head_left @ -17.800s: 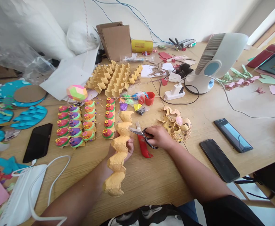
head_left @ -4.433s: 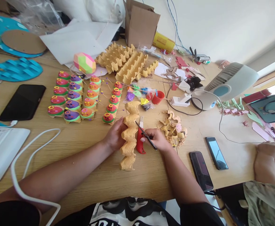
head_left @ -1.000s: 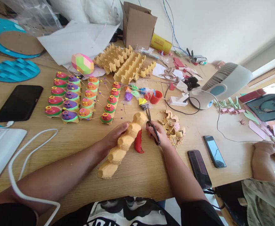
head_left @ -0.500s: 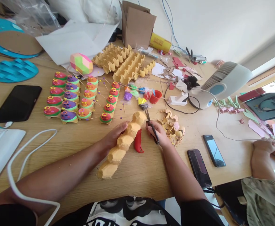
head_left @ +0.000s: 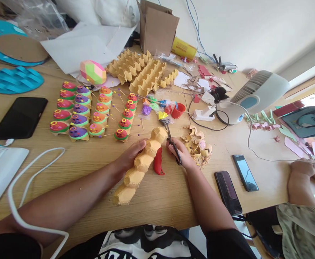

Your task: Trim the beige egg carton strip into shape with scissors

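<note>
My left hand [head_left: 133, 153] grips a long strip of yellow egg carton [head_left: 142, 162] by its upper left side, cups facing down. The strip slants from upper right to lower left above the table. In my right hand [head_left: 181, 154] is a pair of dark scissors [head_left: 174, 146], the blades pointing up beside the strip's far end. A red curved object [head_left: 158, 163] lies on the table partly behind the strip. Cut carton scraps [head_left: 199, 147] are heaped just right of my right hand.
Painted egg-carton caterpillars [head_left: 79, 111] stand in rows at the left. Uncut egg trays [head_left: 146, 73] lie behind, near a red cup [head_left: 178, 110]. A fan [head_left: 254, 97] and two phones [head_left: 245, 172] are at the right, with another person's hands [head_left: 304, 169] beyond.
Hardly anything differs. The scissors and right hand have shifted very slightly left, and the strip has moved a touch; both hands keep their hold.
</note>
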Tool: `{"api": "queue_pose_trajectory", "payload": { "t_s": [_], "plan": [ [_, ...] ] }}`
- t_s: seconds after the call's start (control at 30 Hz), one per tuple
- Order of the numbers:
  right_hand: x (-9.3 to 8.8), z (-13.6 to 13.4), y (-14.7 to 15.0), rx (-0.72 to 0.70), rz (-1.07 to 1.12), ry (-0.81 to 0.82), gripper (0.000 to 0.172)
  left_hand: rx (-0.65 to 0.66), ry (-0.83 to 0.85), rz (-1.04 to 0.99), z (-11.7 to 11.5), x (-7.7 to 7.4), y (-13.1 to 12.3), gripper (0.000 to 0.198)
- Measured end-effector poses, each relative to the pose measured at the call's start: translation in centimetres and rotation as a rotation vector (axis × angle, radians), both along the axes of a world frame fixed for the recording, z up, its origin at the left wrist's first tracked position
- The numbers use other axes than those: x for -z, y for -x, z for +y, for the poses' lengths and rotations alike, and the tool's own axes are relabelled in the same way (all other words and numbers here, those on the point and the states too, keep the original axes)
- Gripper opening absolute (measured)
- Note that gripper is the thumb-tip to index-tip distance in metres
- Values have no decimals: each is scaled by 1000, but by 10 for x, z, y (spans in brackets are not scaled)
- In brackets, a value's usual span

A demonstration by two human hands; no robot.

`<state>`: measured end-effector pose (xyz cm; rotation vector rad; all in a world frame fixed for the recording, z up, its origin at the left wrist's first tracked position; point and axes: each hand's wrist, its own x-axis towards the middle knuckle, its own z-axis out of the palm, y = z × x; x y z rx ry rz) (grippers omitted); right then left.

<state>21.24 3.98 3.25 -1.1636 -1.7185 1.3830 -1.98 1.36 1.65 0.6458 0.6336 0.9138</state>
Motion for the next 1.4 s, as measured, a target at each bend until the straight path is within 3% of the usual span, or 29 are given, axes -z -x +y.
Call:
{"api": "queue_pose_trajectory", "payload": {
  "t_s": [1.13, 1.3, 1.4],
  "plan": [
    [7, 1, 1, 129, -5, 20, 50, -29, 11, 42, -1, 0, 0, 46],
    [8, -1, 5, 215, 90, 14, 45, -57, 69, 42, -3, -2, -4, 46],
    [7, -4, 9, 187, 228, 84, 46, -71, 76, -45, -3, 0, -9, 46]
  ]
}}
